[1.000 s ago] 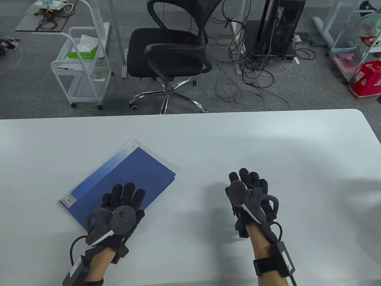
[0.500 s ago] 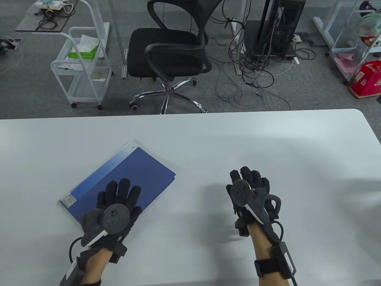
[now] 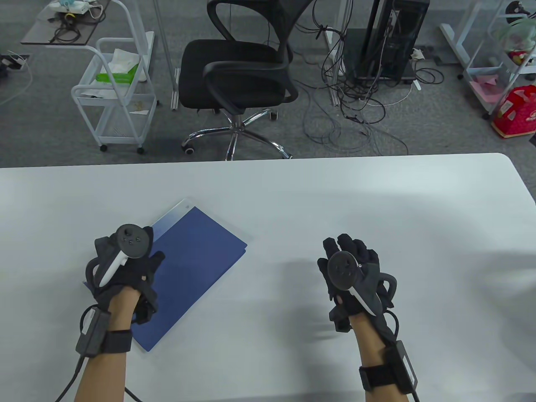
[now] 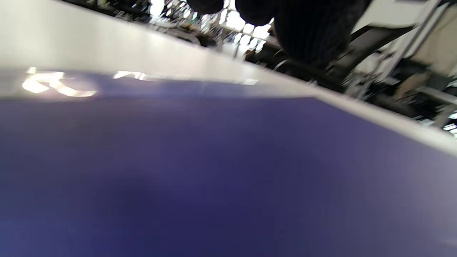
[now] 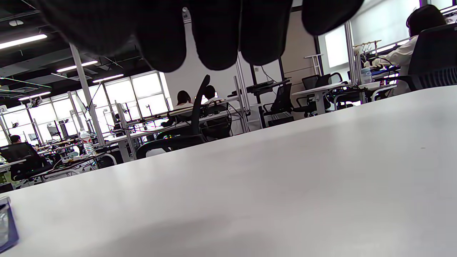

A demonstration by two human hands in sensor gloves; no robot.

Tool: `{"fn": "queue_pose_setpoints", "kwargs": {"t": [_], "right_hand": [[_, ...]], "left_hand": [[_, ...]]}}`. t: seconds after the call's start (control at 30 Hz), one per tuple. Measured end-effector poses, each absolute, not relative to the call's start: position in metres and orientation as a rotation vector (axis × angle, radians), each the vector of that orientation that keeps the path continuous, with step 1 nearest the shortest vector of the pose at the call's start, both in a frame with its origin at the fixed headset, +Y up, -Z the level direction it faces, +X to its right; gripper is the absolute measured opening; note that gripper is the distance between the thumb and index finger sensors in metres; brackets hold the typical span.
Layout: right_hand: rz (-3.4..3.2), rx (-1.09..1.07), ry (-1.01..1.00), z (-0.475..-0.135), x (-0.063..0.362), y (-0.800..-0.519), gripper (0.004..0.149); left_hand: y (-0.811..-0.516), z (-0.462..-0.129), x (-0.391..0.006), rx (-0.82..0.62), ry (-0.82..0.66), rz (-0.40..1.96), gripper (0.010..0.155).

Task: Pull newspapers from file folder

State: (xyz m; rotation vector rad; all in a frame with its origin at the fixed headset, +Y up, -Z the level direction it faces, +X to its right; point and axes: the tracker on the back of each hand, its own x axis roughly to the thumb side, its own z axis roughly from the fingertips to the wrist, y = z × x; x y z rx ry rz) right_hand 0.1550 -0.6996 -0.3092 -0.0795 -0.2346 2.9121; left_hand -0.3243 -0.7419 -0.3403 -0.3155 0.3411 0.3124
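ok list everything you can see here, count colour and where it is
file folder: 1, blue with a clear edge, flat on the table's left part
table: 1, white, fills the lower half of the table view
office chair: 1, black, on the floor beyond the table
trolley: 1, white, far left on the floor
computer tower: 1, black, beyond the table, cables around it
red bag: 1, far right on the floor
left hand: 1, black glove, over the folder's left edge; grip not visible
right hand: 1, black glove, above bare table, holds nothing
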Motion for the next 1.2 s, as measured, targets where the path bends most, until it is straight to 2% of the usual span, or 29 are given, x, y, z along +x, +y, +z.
{"fn": "queue_pose_setpoints", "kwargs": {"t": [0.13, 0.17, 0.27, 0.43, 0.5, 0.63, 0.73, 0.83, 0.97, 1.2], "right_hand": [[2.914, -0.09, -0.205, -0.311, 0.157, -0.703, 0.057], [2.91, -0.097, -0.2, -0.312, 0.158, -0.704, 0.057], [2.893, -0.112, -0.18, -0.313, 0.161, -0.706, 0.058], [2.888, -0.124, -0.172, -0.314, 0.164, -0.707, 0.058], [2.88, -0.124, -0.178, -0.313, 0.164, -0.706, 0.058], [2.855, -0.126, -0.199, -0.313, 0.166, -0.701, 0.058], [2.833, -0.129, -0.207, -0.312, 0.168, -0.698, 0.058], [2.81, -0.139, -0.222, -0.311, 0.172, -0.694, 0.058], [2.782, -0.152, -0.251, -0.31, 0.177, -0.688, 0.058], [2.748, -0.172, -0.313, -0.307, 0.186, -0.679, 0.058]], "left_hand": [[-0.777, -0.345, -0.346, -0.428, 0.429, 0.285, 0.088], [-0.78, -0.345, -0.348, -0.414, 0.427, 0.303, 0.088], [-0.776, -0.344, -0.346, -0.316, 0.42, 0.242, 0.089], [-0.77, -0.347, -0.338, -0.314, 0.383, 0.066, 0.096], [-0.766, -0.343, -0.34, -0.263, 0.375, 0.158, 0.09], [-0.739, -0.332, -0.346, -0.176, 0.371, 0.388, 0.06], [-0.716, -0.322, -0.348, -0.135, 0.333, 0.582, 0.05], [-0.692, -0.308, -0.347, -0.143, 0.273, 0.84, 0.049], [-0.678, -0.285, -0.335, -0.085, 0.247, 1.154, 0.05], [-0.709, -0.26, -0.291, -0.154, 0.229, 1.449, 0.056]]}}
